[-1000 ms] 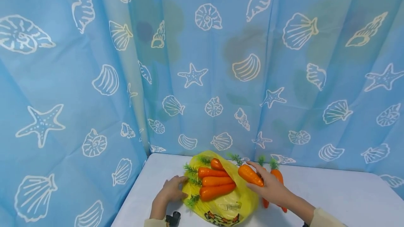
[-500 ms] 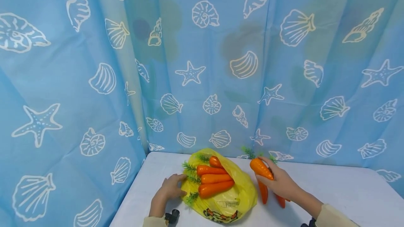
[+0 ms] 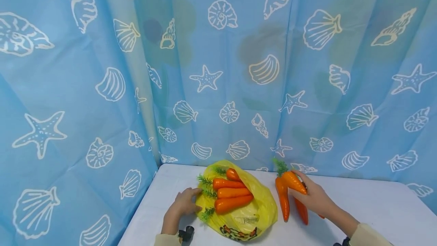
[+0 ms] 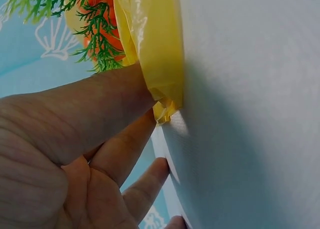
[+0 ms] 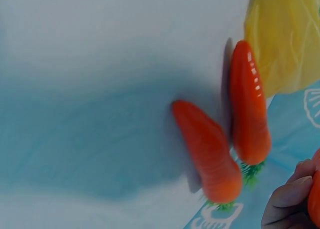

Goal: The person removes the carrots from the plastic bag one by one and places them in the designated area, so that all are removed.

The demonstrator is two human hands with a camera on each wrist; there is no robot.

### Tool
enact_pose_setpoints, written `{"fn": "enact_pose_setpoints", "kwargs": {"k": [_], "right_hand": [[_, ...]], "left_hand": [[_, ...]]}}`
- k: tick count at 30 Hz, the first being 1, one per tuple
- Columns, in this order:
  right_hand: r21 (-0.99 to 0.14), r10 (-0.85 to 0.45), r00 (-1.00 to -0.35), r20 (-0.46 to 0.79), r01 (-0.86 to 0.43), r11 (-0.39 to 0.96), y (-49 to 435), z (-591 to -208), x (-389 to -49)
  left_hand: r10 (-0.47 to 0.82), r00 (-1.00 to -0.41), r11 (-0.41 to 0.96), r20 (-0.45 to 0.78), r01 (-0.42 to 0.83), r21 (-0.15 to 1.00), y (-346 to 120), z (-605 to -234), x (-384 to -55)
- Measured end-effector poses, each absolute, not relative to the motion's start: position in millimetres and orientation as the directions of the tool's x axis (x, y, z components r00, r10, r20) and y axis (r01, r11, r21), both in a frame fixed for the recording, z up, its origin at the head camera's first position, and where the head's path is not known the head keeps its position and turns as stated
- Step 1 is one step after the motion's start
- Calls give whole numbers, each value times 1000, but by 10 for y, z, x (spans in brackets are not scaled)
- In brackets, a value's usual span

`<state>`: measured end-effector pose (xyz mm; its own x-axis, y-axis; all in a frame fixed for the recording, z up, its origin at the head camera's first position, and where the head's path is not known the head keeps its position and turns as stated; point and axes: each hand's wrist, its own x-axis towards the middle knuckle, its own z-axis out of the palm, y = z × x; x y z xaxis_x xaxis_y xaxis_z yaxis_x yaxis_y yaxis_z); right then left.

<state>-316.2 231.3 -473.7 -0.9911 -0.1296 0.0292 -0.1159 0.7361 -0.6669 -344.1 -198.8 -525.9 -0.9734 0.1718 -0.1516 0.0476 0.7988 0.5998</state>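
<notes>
In the head view a yellow plastic bag [image 3: 264, 204] lies on the table, with several orange carrots [image 3: 233, 193] with green tops on its open side. My left hand [image 3: 184, 202] is at the bag's left edge; in the left wrist view the thumb and a finger pinch the yellow film [image 4: 162, 49]. To the right of the bag my right hand [image 3: 312, 194] grips one carrot [image 3: 293, 181] over two others, a left carrot [image 3: 282, 200] and a right carrot [image 3: 301, 211], lying on the table. The right wrist view catches only a sliver of the held carrot [image 5: 315, 199].
A white cloth [image 3: 362, 202] covers the table. Behind it and at the left hangs a blue curtain [image 3: 235, 82] with white shell prints. A black wrist device [image 3: 186, 234] sits below the left hand.
My right hand has carried its carrot from the bag's right side rightward, to over the two loose carrots. The left hand stays at the bag's edge; the head view has shifted slightly.
</notes>
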Motion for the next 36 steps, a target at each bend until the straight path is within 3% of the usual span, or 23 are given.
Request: {"fn": "enact_pose_setpoints", "kwargs": {"k": [36], "right_hand": [[-588, -37, -999, 17, -40, 808, 2757, -4851, -3251]], "left_hand": [[236, -965, 787, -112, 122, 605, -2033, -5287, -3427]]}}
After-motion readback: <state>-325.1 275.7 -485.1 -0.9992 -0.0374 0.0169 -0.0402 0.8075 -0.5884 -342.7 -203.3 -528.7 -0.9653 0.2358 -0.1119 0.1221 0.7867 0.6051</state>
